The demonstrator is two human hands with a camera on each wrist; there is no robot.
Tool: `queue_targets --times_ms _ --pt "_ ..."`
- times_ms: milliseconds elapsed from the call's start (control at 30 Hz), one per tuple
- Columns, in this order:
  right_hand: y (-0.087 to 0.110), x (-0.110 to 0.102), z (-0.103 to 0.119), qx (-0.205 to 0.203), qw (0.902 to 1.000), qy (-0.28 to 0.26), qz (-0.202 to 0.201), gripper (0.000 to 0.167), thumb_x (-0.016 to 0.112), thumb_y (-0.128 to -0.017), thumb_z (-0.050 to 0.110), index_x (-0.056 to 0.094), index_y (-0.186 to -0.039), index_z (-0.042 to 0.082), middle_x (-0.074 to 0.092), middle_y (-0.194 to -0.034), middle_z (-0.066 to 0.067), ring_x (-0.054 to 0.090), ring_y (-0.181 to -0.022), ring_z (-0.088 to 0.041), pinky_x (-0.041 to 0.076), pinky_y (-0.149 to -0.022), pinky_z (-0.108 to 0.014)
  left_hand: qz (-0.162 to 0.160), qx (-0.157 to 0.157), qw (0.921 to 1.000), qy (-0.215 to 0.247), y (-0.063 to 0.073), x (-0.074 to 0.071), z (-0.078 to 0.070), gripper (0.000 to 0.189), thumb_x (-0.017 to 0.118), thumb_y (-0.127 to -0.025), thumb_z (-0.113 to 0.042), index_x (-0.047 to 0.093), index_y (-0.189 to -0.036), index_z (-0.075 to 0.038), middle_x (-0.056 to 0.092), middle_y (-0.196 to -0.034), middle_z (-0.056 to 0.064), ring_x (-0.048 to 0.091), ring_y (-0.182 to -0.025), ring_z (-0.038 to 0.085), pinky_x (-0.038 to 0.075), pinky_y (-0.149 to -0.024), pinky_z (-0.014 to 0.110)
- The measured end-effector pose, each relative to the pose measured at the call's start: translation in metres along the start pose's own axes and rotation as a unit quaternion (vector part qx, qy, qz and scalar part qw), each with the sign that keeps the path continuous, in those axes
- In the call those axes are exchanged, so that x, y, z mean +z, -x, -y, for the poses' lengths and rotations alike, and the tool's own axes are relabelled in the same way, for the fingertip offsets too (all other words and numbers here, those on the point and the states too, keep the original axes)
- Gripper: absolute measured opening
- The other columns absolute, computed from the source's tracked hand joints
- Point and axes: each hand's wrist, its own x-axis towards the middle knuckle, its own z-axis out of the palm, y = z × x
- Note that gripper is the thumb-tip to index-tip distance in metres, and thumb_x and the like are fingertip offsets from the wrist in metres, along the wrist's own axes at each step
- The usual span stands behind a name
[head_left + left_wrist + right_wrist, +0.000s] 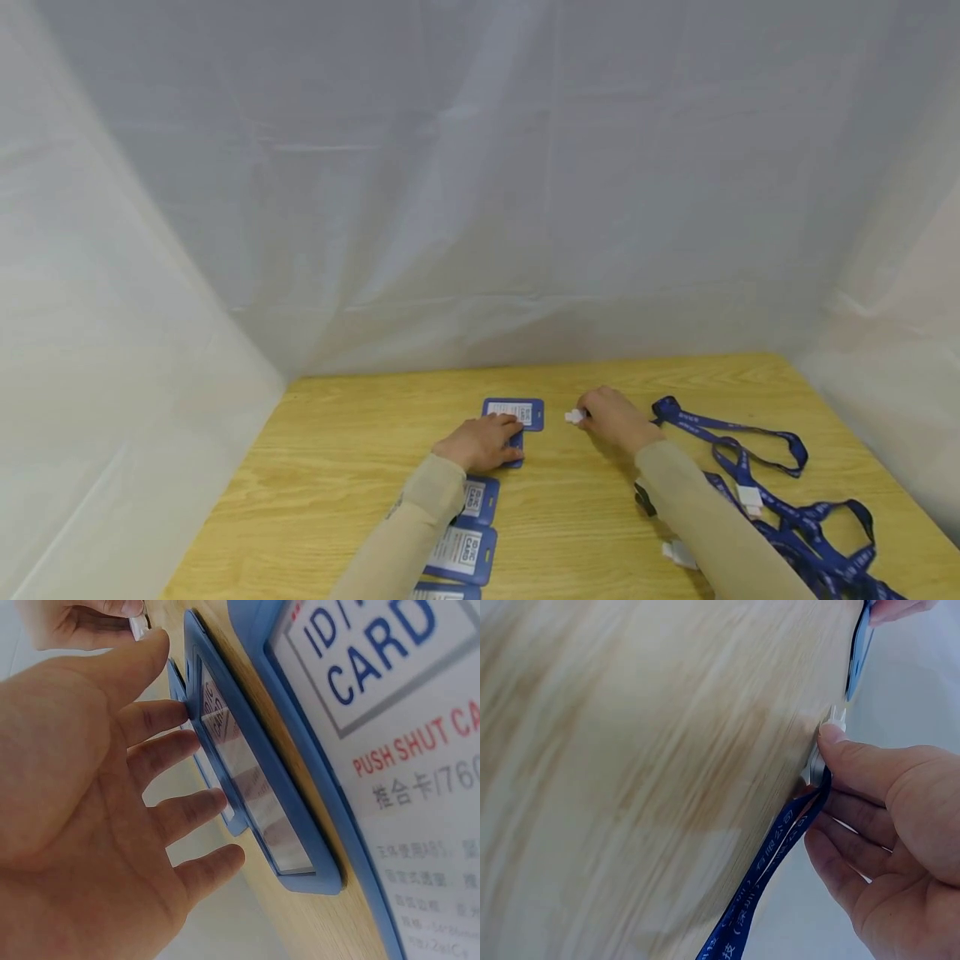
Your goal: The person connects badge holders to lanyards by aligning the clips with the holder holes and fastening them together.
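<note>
My left hand (480, 443) lies over a blue ID card holder (514, 454), hiding most of it. In the left wrist view its fingers are spread and nearly straight, with fingertips right at the edge of a blue card holder (304, 825). Another card holder (535, 414) lies just beyond, overlapped by the fingertips in the head view. To the right, my right hand (617, 421) pinches the white clip (834, 721) of a blue lanyard between thumb and fingers. The clip's pronged end points toward the card holders. The doubled printed strap (759, 862) trails from it along the wooden table.
More blue card holders (486, 554) lie in a column under my left forearm. Several blue lanyards (798, 521) with white clips (748, 497) lie tangled on the table's right side. White sheeting (480, 208) hangs behind the table (337, 467) and at both sides.
</note>
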Motion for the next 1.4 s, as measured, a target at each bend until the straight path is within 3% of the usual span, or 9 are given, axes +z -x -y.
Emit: queue_targets --times_ms 433,900,1133,1400 --pt "-0.005 0.003 0.011 0.015 0.9999 0.009 -0.002 0.013 0.074 -0.092 0.01 0.075 -0.101 0.002 0.073 -0.097 -0.01 0.067 -0.09 -0.027 0.058 -0.084 -0.044 0.001 -0.008 1.0 -0.001 -0.001 0.0 -0.001 0.062 0.051 -0.102 -0.053 0.043 -0.154 -0.022 0.037 -0.162 -0.002 0.034 -0.15 0.026 0.031 -0.122 0.05" --pt "-0.013 0.009 0.014 0.009 0.9999 0.008 -0.006 0.011 0.075 -0.091 0.011 0.075 -0.099 0.004 0.072 -0.093 -0.008 0.066 -0.085 -0.023 0.058 -0.081 -0.042 -0.001 0.009 0.9998 -0.02 -0.003 0.001 0.0 0.061 0.052 -0.101 -0.052 0.045 -0.153 -0.021 0.04 -0.16 -0.001 0.037 -0.148 0.025 0.035 -0.12 0.046" --pt "-0.012 0.013 0.011 0.029 0.9995 0.005 -0.008 0.01 0.074 -0.092 0.012 0.075 -0.099 0.005 0.071 -0.093 -0.006 0.064 -0.088 -0.023 0.057 -0.085 -0.045 -0.003 0.024 0.9994 -0.026 -0.006 0.002 -0.002 0.061 0.051 -0.102 -0.053 0.046 -0.152 -0.02 0.041 -0.16 -0.001 0.038 -0.148 0.025 0.036 -0.12 0.044" --pt "-0.016 0.01 0.015 0.021 0.9997 0.008 -0.013 0.009 0.074 -0.091 0.01 0.075 -0.096 0.002 0.071 -0.09 -0.008 0.064 -0.085 -0.024 0.057 -0.083 -0.044 -0.002 0.021 0.9995 -0.023 -0.008 0.001 -0.001 0.061 0.051 -0.102 -0.053 0.045 -0.153 -0.021 0.039 -0.161 -0.002 0.036 -0.149 0.025 0.035 -0.12 0.047"
